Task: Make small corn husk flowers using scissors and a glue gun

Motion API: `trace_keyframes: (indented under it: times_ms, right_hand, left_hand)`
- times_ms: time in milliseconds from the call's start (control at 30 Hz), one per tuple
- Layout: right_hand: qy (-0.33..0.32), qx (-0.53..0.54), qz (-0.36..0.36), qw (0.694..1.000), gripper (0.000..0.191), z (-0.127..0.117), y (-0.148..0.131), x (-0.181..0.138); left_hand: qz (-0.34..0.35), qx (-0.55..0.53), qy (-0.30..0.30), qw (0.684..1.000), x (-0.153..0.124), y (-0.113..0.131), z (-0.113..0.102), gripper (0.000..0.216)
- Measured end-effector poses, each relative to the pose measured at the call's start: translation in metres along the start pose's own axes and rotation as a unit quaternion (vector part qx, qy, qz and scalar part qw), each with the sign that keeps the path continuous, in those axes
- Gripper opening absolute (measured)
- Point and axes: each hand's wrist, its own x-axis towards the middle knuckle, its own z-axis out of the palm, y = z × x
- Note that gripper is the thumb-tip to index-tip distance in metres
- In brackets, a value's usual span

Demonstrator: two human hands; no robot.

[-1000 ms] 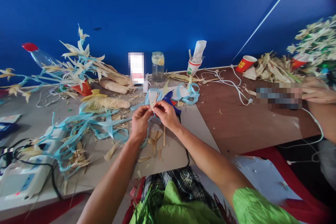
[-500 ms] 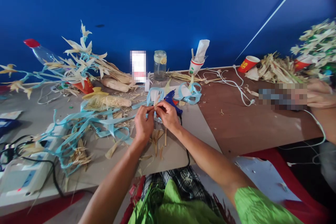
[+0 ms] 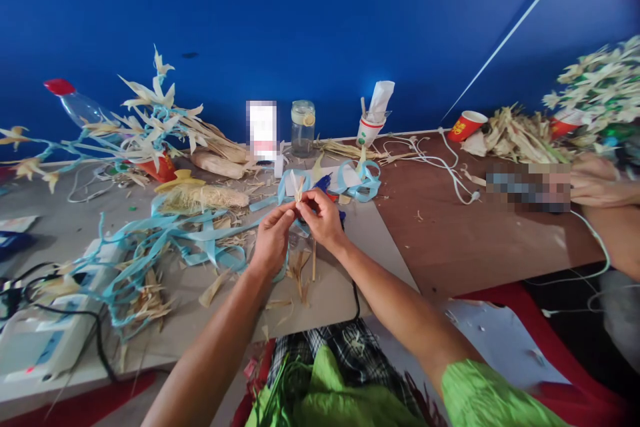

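Above the middle of the table, a small pale corn-husk flower (image 3: 297, 185) points upward from between my fingertips. My right hand (image 3: 324, 220) pinches it at the base. The fingers of my left hand (image 3: 273, 239) are pressed together at the same spot; what exactly lies in them is hidden, though light blue ribbon (image 3: 220, 230) runs close by it. Behind my right hand lies a blue glue gun (image 3: 325, 182), mostly covered by the hand. Dry husk pieces (image 3: 299, 270) and a thin stick (image 3: 314, 261) are on the table below my hands.
Left stands a husk-flower branch (image 3: 159, 113) near a corn cob (image 3: 205, 199) and a white power strip (image 3: 55, 327). A glass jar (image 3: 303, 133) and a paper cup (image 3: 369, 132) are by the blue wall. At right, another person's hands (image 3: 600, 183) work beside a husk pile (image 3: 520, 133).
My hands have shifted slightly and the husk flower now shows more above the fingertips. My right hand covers more of the glue gun. The view has turned a little.
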Motion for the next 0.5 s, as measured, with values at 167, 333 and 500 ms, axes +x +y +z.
trace_keyframes:
  times_ms: [167, 333, 500]
  right_hand:
    - [-0.047, 0.024, -0.018, 0.998, 0.007, -0.002, -0.008, -0.001]
    - [-0.076, 0.057, 0.041, 0.995, 0.015, -0.003, -0.005, -0.002]
    - [-0.052, -0.016, 0.08, 0.995, 0.021, -0.004, -0.003, -0.001]
  left_hand:
    - [-0.077, -0.102, -0.008, 0.992, 0.003, 0.009, -0.002, 0.017]
    - [-0.115, -0.11, -0.05, 0.986, 0.004, 0.013, -0.008, 0.022]
    - [-0.087, -0.072, -0.021, 0.993, 0.005, 0.014, -0.009, 0.022]
